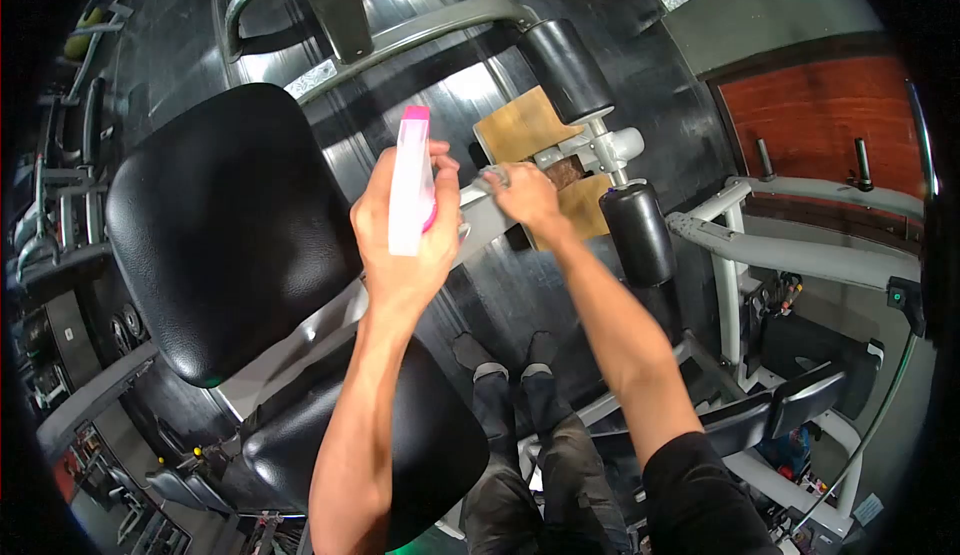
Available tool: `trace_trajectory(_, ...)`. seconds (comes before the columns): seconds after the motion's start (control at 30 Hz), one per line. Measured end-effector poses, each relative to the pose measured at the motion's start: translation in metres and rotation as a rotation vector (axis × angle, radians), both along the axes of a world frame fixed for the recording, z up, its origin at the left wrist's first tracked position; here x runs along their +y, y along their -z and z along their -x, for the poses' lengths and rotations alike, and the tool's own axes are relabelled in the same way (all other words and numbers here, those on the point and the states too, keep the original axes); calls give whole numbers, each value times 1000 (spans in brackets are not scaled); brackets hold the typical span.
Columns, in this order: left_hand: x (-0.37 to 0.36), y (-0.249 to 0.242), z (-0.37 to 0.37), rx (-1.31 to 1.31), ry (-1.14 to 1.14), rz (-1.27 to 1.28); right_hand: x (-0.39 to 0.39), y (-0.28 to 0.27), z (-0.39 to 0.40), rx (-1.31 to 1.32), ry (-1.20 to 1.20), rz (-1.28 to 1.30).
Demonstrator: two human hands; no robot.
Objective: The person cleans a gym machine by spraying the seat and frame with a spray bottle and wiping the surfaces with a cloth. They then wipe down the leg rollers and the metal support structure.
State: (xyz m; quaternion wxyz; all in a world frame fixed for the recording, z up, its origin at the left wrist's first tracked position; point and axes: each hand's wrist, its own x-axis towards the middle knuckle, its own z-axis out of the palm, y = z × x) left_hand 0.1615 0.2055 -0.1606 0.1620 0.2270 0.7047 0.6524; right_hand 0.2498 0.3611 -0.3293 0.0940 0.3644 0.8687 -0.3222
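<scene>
A white spray bottle with a pink top (408, 190) is held upright in my left hand (400, 225), its fingers wrapped round it. My right hand (525, 195) presses a grey cloth (490, 177) onto the light grey metal bar (485, 220) of a gym machine. Just right of that hand is the bar's end joint (600, 150), between an upper black foam roller (567, 70) and a lower black roller (638, 235). A tan board (525, 123) lies beneath the bar.
A large black padded seat (230, 225) stands at the left, with another black pad (430, 445) below it. Grey frame tubes (800, 255) and a reddish-brown panel (820, 120) are at the right. The person's feet (505, 350) are on the dark floor.
</scene>
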Motion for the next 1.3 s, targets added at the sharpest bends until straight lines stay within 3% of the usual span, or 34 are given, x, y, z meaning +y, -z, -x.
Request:
trace_trajectory(0.03,1,-1,0,0,5,0,-16,-3,3,8,40,-80)
trace_trajectory(0.1,1,-2,2,-18,-16,6,-66,26,-10,466,-11,-134)
trace_trajectory(0.17,0,-7,4,-79,-44,-32,-102,-20,-22,686,-66,12)
trace_trajectory(0.2,-1,-5,7,-43,-47,-19,-104,-21,-28,688,-57,17)
trace_trajectory(0.27,-1,-5,9,21,-60,35,-96,-23,-48,715,-383,9)
trace_trajectory(0.37,1,-5,9,56,-48,73,-59,8,-65,663,-341,-37)
trace_trajectory(0.5,2,-3,7,35,-58,50,-38,35,-61,556,353,-141)
trace_trajectory(0.57,1,-4,9,28,-42,-4,-59,33,-50,547,407,-125)
trace_trajectory(0.63,0,-6,14,52,-51,-13,-101,-8,-35,632,303,-128)
trace_trajectory(0.73,-1,-5,18,137,-96,-117,-137,-29,-40,753,-52,73)
trace_trajectory(0.77,-1,-5,18,135,-92,-118,-131,-28,-44,751,-49,70)
trace_trajectory(0.83,-1,-7,19,139,-151,-179,-100,-18,-61,759,-391,-24)
trace_trajectory(0.93,0,-9,18,145,-164,-142,-57,22,-80,612,-171,-125)
trace_trajectory(1.03,1,-9,14,119,-175,-100,-43,31,-72,504,299,-136)
trace_trajectory(1.1,2,-5,14,143,-158,-103,-66,17,-68,432,263,-38)
trace_trajectory(1.13,2,-6,12,125,-164,-103,-85,9,-68,420,119,-89)
trace_trajectory(1.2,3,-3,13,131,-157,-127,-125,-17,-63,574,56,-41)
trace_trajectory(1.23,2,-2,13,138,-151,-145,-129,-28,-64,651,-188,-105)
trace_trajectory(1.3,1,-3,12,129,-148,-126,-117,-34,-69,674,-314,-75)
